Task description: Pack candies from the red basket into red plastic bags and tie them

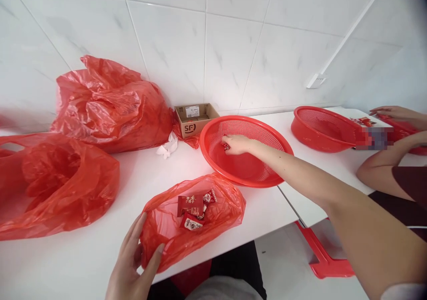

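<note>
Packets (189,205) are already being held in the lower-centre bag (228,206), gripped by the left hand (128,271); another packet (226,146) is being clutched by the right hand (238,144) in the central basket (245,170)

Bare white tabletop (128,188) gives a lane between the slumped red bag (103,180) and the small open red bag (233,202). Behind it, a bulging red bag (123,113), crumpled tissue (167,147) and SF cardboard box (196,125) block the way to the wall. The right forearm (307,175) bars the near right rim of the front colander (245,179); a narrow gap separates this from the rear colander (308,135), with a co-worker's arms (383,160) beyond.
</note>
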A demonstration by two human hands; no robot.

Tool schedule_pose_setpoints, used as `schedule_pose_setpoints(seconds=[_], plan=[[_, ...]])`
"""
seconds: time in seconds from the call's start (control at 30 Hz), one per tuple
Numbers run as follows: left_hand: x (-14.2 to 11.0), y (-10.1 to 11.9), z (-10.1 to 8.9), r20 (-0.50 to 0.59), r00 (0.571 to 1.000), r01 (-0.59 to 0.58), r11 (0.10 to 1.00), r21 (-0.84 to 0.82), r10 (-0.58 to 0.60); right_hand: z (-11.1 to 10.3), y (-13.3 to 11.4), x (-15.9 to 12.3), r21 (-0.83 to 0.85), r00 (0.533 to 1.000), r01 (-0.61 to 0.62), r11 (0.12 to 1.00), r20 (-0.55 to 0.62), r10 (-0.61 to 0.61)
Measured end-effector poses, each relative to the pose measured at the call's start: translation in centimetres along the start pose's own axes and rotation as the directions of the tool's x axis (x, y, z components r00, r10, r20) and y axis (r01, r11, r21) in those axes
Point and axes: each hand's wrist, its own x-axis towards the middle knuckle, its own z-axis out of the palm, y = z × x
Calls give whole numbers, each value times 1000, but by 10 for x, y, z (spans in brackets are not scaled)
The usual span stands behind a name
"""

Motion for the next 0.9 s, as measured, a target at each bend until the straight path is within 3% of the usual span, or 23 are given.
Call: schedule_pose_setpoints(seconds=[0.1,0.27,0.43,0.53,0.63,0.73,0.9], plan=[[2,-8,-4,20,999,-36,996,77,35,-1,16,19,-10,997,-53,999,-62,52],[4,-13,-6,8,1000,-13,998,68,12,16,10,34,-10,1000,-26,1000,13,26],[3,2,1,-25,999,39,999,1,-39,13,14,29,28,995,4,1000,95,-7],[3,11,4,-26,998,58,998,-35,-59,7,16,17,78,997,40,996,68,-46],[3,14,6,-14,998,61,998,-34,-62,7,1,1,82,995,104,991,-5,-104],[4,14,7,-11,998,56,998,-37,-56,15,-27,-8,55,987,164,985,-7,-163],[2,16,5,-5,997,73,994,-79,-73,19,-48,2,17,988,152,988,-34,-152]])
